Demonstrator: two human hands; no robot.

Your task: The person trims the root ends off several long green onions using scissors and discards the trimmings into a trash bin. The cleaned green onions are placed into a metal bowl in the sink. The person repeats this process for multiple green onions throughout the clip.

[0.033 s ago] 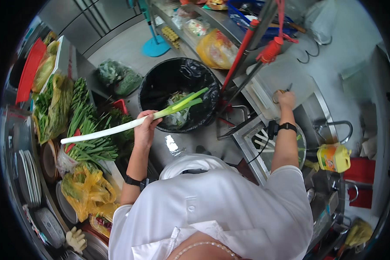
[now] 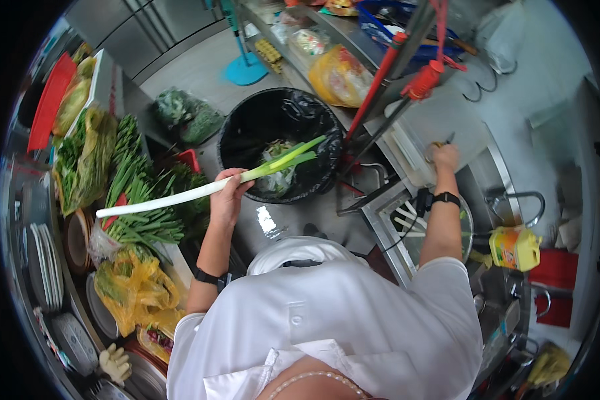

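My left hand (image 2: pixel 227 193) is closed around a long leek (image 2: pixel 160 205), near where its white stalk turns green. The white end points left over the vegetables, and the green leaves reach over a black bin (image 2: pixel 280 190) lined with a black bag, with scraps inside. On the right, my right hand (image 2: pixel 445 157) is closed at the edge of a pale translucent board (image 2: pixel 457 120). A small knife (image 2: pixel 451 138) with a short dark blade sticks out of that fist; its handle is mostly hidden. Below the right forearm, several white stalks (image 2: pixel 407 217) lie in a basin.
Left, a shelf bears leafy greens (image 2: pixel 143 223), a yellow bag (image 2: pixel 137 290) and stacked plates (image 2: pixel 43 267). A metal rack with red-handled poles (image 2: pixel 377 87) stands between bin and board. To the right are a tap (image 2: pixel 530 200) and yellow jug (image 2: pixel 515 248). Bagged greens (image 2: pixel 187 117) lie on the floor.
The whole view has shifted a little, so the surroundings sit slightly farther right. Both hands keep their holds on the leek and the knife.
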